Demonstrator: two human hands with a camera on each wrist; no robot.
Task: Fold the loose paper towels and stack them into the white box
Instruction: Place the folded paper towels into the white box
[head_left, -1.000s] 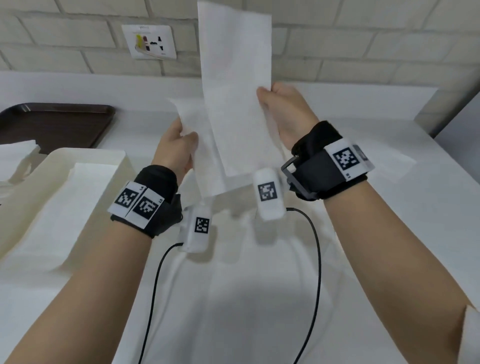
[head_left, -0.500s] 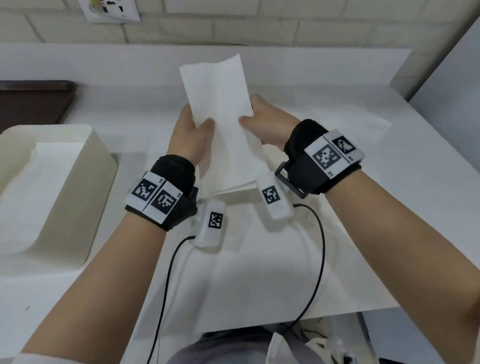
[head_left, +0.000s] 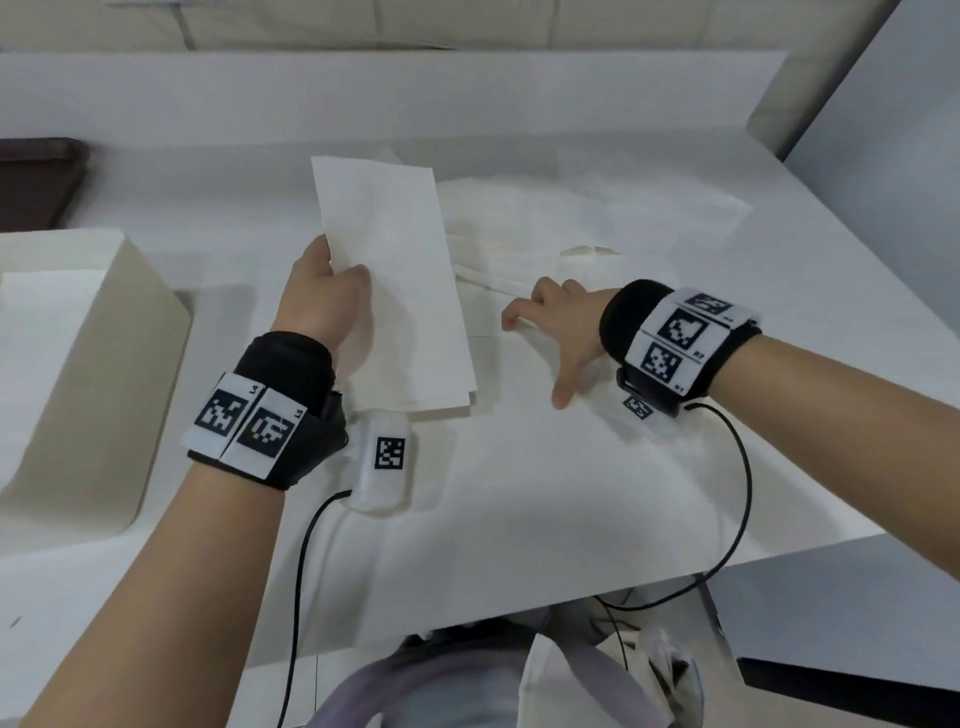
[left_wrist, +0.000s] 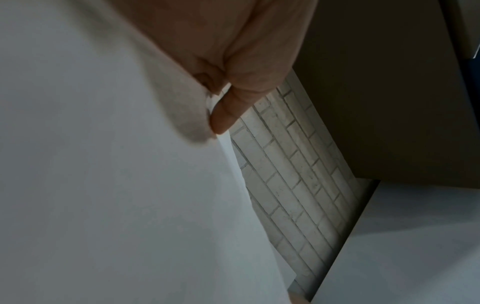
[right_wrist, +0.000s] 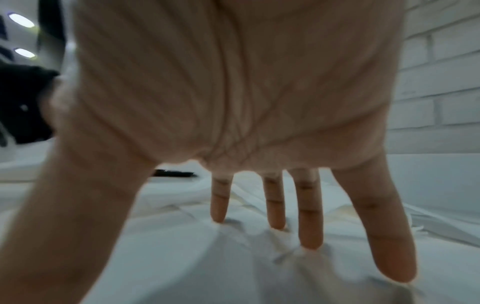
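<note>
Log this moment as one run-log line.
left hand: holds folded paper towel | right hand: open on loose paper towels | white box: awaiting

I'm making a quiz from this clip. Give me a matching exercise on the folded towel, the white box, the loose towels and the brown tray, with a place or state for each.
Things:
1. folded towel
2. white box
3. loose towels
4. brown tray

Places or states:
A. far left of the table
B. under the right hand
C. pinched in the left hand
D. left of the left hand

Pairs: 1-C, 2-D, 3-B, 4-A
</note>
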